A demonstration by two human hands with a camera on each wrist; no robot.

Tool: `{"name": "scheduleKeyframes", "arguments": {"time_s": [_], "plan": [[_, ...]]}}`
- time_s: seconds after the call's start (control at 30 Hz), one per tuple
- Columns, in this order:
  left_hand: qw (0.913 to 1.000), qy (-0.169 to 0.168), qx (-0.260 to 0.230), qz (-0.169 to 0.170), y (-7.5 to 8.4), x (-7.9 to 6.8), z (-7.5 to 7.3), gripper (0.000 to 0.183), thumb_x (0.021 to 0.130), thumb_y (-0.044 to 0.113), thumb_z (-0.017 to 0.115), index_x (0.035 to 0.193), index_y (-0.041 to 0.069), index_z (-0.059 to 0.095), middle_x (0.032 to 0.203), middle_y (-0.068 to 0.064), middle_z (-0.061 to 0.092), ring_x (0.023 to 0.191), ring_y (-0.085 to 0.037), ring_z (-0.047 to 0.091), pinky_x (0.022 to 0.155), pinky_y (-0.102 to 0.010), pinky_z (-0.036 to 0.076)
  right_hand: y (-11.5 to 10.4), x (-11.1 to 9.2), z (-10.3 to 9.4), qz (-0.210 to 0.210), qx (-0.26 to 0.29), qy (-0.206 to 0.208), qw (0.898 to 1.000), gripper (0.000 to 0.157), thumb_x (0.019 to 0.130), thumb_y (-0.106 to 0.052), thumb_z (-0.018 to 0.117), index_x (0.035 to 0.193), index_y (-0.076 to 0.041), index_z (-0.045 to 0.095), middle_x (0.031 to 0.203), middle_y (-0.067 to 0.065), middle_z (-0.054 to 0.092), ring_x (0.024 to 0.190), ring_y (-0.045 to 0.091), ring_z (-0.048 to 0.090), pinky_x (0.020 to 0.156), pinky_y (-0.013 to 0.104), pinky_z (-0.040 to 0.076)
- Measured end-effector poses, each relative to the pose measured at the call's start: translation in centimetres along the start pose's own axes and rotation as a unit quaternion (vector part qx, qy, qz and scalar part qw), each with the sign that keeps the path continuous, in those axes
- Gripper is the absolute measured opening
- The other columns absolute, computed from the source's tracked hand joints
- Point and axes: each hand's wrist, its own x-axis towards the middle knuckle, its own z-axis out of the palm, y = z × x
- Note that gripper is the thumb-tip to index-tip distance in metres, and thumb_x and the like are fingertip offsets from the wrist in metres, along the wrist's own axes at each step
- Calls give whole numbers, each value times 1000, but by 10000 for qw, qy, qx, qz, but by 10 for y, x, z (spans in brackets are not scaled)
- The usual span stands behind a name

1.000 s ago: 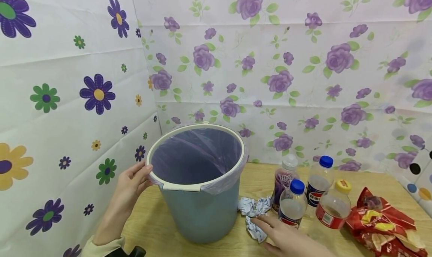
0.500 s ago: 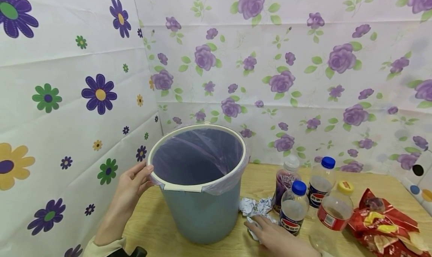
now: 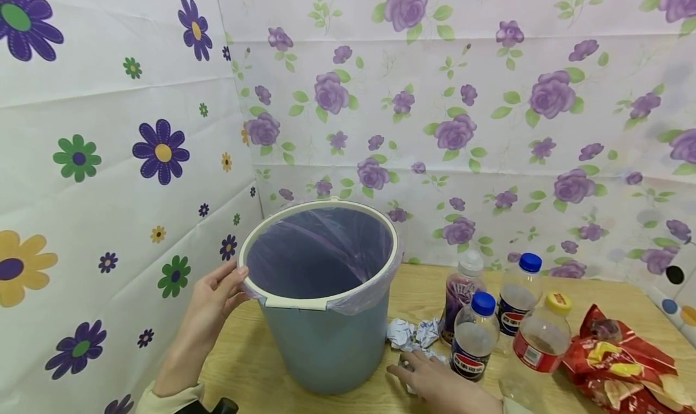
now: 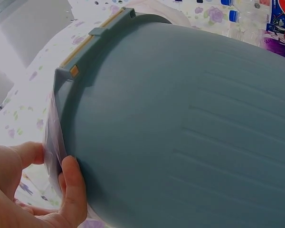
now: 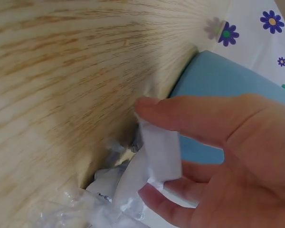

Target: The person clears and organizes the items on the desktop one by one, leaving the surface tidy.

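A blue-grey trash can (image 3: 326, 353), lined with a thin purplish plastic bag (image 3: 359, 299), stands on the wooden table with its cream rim upward. At its left rim my left hand (image 3: 206, 308) pinches the edge and the liner between thumb and fingers, as the left wrist view also shows. Right of the can, my right hand (image 3: 435, 378) is low at the tabletop. In the right wrist view its thumb and fingers close round a crumpled piece of paper (image 5: 162, 149). Two more crumpled papers (image 3: 400, 334) lie just beyond that hand, beside the can.
Several bottles crowd near the right hand: a purple one with a clear cap (image 3: 461, 296), two blue-capped Pepsi bottles (image 3: 470, 347), and a yellow-capped bottle with a red label (image 3: 535, 347). A red chip bag (image 3: 620, 365) lies far right. Flowered cloth walls (image 3: 348, 136) stand behind and left.
The right hand has come down over the nearest crumpled paper and its fingers have closed on it, covering most of it. The left hand keeps its place on the rim.
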Motion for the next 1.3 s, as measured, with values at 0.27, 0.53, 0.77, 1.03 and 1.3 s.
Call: {"name": "scheduleKeyframes", "arguments": {"time_s": [0.27, 0.53, 0.77, 1.03, 1.3], "plan": [[10000, -20, -55, -2, 0, 0, -1, 64, 92, 28, 54, 141, -3, 26, 108, 6, 60, 87, -3, 61, 78, -15, 53, -3, 8, 2, 171, -329, 20, 9993, 52, 71, -63, 59, 115, -34, 54, 132, 5, 47, 118, 32, 48, 84, 61, 45], [10000, 8, -44, 0, 0, -1, -1, 65, 92, 28, 54, 141, -4, 25, 108, 7, 59, 88, -4, 61, 77, -15, 54, -11, 4, -7, -197, -430, 745, 9961, 29, 83, -32, 64, 111, -32, 55, 126, 4, 53, 110, 25, 54, 82, 50, 50], [10000, 49, -18, -65, 0, -1, 0, 66, 91, 29, 55, 141, -3, 27, 107, 7, 60, 86, -3, 61, 77, -16, 54, -21, -4, -20, -169, 209, 879, 9958, 42, 84, -19, 65, 123, -25, 51, 137, 12, 43, 116, 29, 52, 85, 40, 54], [10000, -43, -46, -17, 0, 0, -1, 63, 92, 28, 54, 140, -3, 28, 102, 9, 63, 87, -4, 61, 78, -16, 54, -30, -15, -33, -215, 666, 975, 9928, 54, 81, -11, 68, 126, -30, 45, 140, 12, 37, 118, 33, 49, 80, 31, 56], [10000, -13, 33, -25, 0, 0, 0, 64, 92, 29, 54, 140, -4, 28, 104, 8, 61, 87, -3, 61, 79, -16, 53, -42, -22, -48, -439, -89, 1647, 9853, 55, 78, -15, 72, 125, -29, 47, 135, 11, 42, 96, 20, 61, 67, 17, 54]]}}
